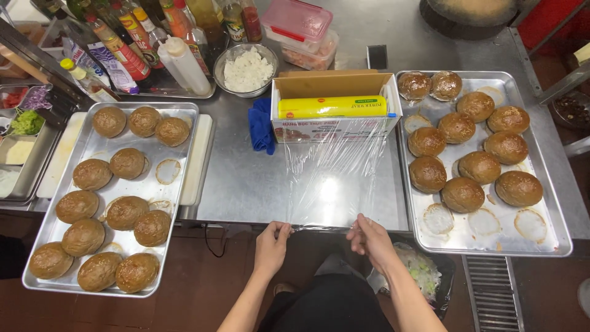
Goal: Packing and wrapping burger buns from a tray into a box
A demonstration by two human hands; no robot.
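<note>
- Both hands pinch the clear plastic wrap [332, 178] at the steel counter's [246, 184] near edge: left hand [272, 241], right hand [367, 238], fingers closed on its end.
- Wrap stretches from the roll box [335, 110] mid-counter.
- Bun trays: left tray [184, 110], right tray [547, 184].
- Reddish-brown floor [196, 289], probably tiled.

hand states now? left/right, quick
Left hand: pinched shut on the cling film edge.
Right hand: pinched shut on the same edge.
</note>
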